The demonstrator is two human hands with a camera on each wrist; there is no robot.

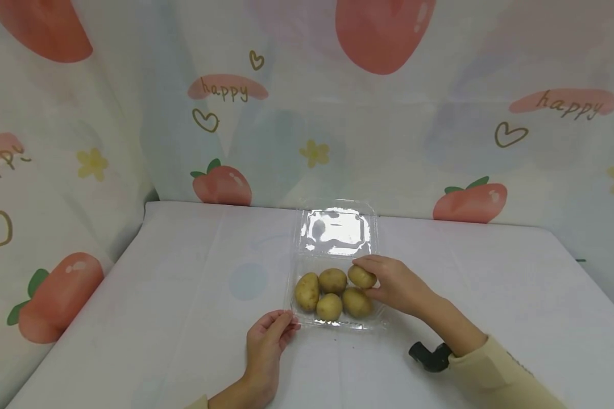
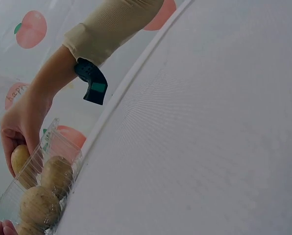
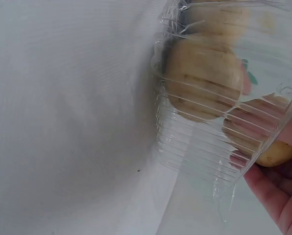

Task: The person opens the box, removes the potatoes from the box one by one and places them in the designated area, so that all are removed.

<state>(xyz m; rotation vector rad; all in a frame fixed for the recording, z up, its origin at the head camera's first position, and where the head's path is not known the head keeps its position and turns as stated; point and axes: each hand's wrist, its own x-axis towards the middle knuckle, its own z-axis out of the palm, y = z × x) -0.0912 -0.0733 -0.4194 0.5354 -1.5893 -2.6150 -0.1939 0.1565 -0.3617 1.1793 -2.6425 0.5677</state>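
Note:
A clear plastic clamshell container [image 1: 335, 325] lies on the table, its hinged lid [image 1: 337, 230] swung back toward the backdrop. Inside sit a long potato [image 1: 307, 292] at the left and several rounder ones, among them a front potato [image 1: 330, 307] and a back potato [image 1: 333, 280]. My right hand [image 1: 401, 284] grips one potato [image 1: 362, 276] between thumb and fingers at the back right. In the right wrist view, that potato [image 3: 277, 154] shows at the container's rim, partly behind the ribbed wall. My left hand [image 1: 267, 343] pinches the container's front left corner.
White cloth [image 1: 184, 318] covers the table. Behind and to the left hangs a backdrop [image 1: 281, 125] printed with strawberries, hearts and flowers. A black curved device [image 1: 430, 357] is at the right wrist, by the sleeve cuff.

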